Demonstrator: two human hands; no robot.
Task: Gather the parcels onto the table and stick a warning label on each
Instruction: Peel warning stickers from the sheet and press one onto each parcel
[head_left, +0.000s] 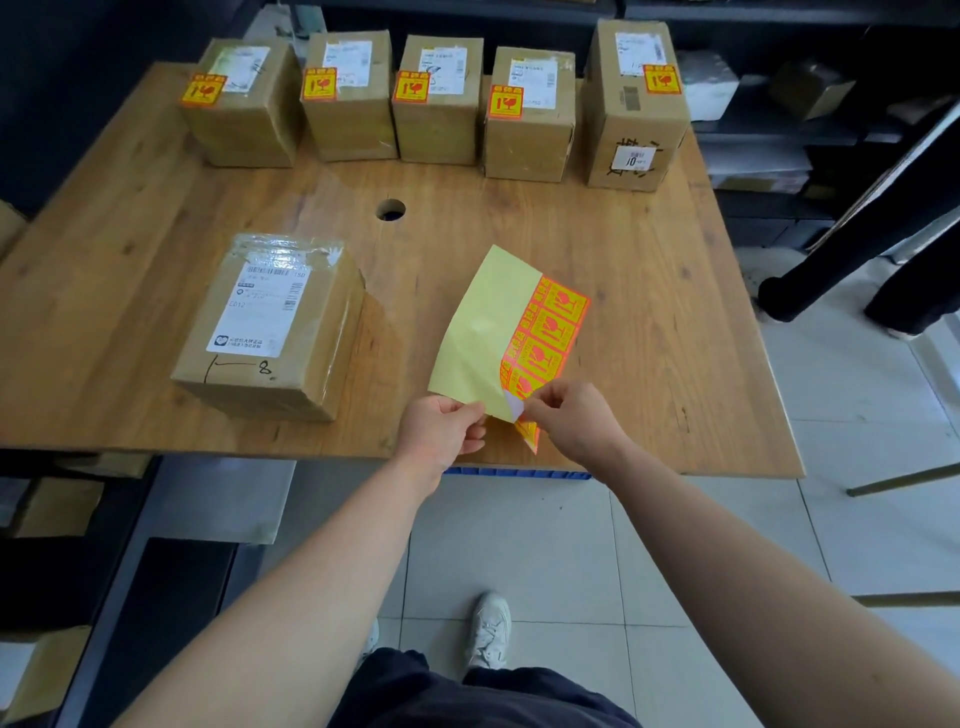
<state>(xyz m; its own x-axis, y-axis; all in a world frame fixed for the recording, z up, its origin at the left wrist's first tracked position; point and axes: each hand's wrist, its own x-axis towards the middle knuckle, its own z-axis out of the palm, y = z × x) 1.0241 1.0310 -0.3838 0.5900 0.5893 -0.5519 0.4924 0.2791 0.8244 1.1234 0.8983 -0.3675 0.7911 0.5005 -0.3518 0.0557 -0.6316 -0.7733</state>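
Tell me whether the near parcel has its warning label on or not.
Off. The near parcel shows only a white shipping label; the right hand pinches a warning label partly peeled from the sheet.

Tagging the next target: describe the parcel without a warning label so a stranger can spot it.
Find the wooden table. Five parcels line its far edge, and the lone parcel lies near its front left corner. Unlike them it has no orange warning sticker, only a white shipping label and a handwritten 8.
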